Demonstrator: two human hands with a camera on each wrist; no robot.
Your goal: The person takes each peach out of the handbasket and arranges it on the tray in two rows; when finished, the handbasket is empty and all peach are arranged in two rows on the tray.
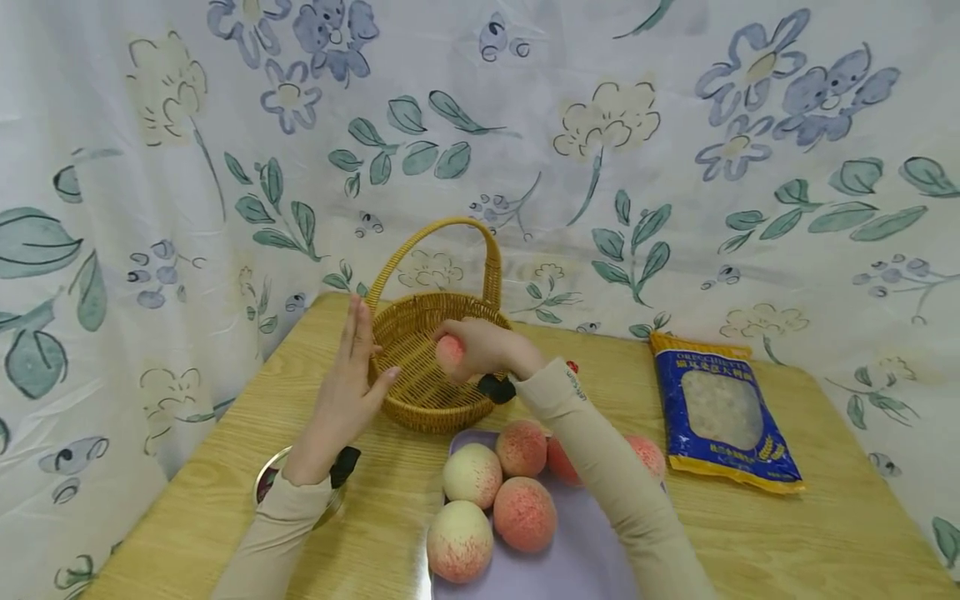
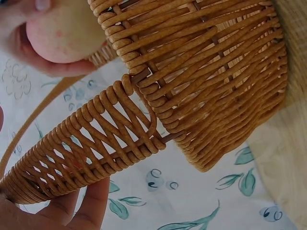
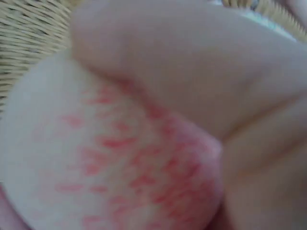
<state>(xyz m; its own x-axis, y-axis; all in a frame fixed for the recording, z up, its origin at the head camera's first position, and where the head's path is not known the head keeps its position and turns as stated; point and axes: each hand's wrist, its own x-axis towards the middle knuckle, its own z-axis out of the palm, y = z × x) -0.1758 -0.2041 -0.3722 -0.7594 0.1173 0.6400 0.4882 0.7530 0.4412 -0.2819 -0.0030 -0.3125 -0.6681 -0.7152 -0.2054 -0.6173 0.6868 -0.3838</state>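
Note:
My right hand (image 1: 483, 348) grips a peach (image 1: 450, 354) over the wicker basket (image 1: 435, 417). In the right wrist view the peach (image 3: 110, 158) is pale with red flecks, and the thumb lies across it. My left hand (image 1: 341, 400) is at the left side of the basket, its fingers mostly straight and its thumb spread. In the left wrist view those fingers (image 2: 93, 203) rest against the base of the woven handle (image 2: 91, 139). Several more peaches (image 1: 525, 514), cream to pink-red, sit on a purple tray (image 1: 562, 567) in front of the basket.
A blue and yellow pasta bag (image 1: 723, 412) lies at the right of the wooden table (image 1: 375, 517). Under my left wrist is a round metal-rimmed bowl (image 1: 262, 475), partly hidden. Something small and red (image 1: 572, 366) shows behind my right forearm. A floral curtain (image 1: 525, 167) hangs behind.

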